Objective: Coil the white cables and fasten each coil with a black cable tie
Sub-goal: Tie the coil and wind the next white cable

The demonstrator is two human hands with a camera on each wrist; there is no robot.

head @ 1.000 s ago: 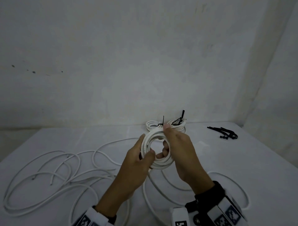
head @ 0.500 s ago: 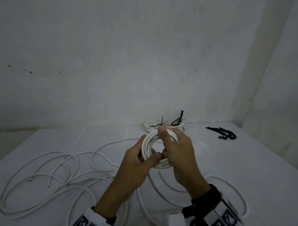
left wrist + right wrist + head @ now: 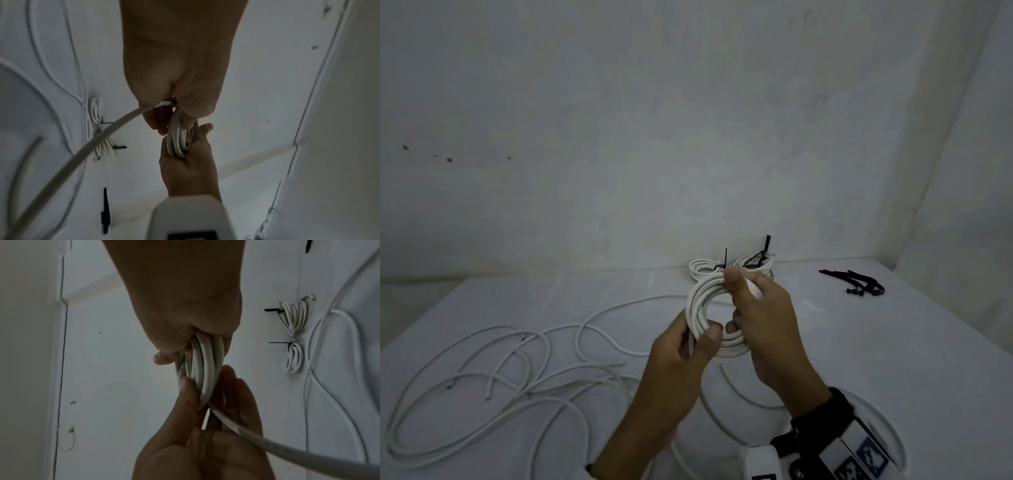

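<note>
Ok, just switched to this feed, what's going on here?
A person is winding a white cable into a coil, gripping it with the left hand and right hand; its tail still trails loose. Two tied coils sit at the back of the table, spare black cable ties to the right, loose cables on the left.

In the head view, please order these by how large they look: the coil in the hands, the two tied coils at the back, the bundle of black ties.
1. Coil in the hands, though it is nearest to the camera.
2. Right tied coil and left tied coil: partly hidden, too alike to rank.
3. Bundle of black ties: similar, unsure.
</note>
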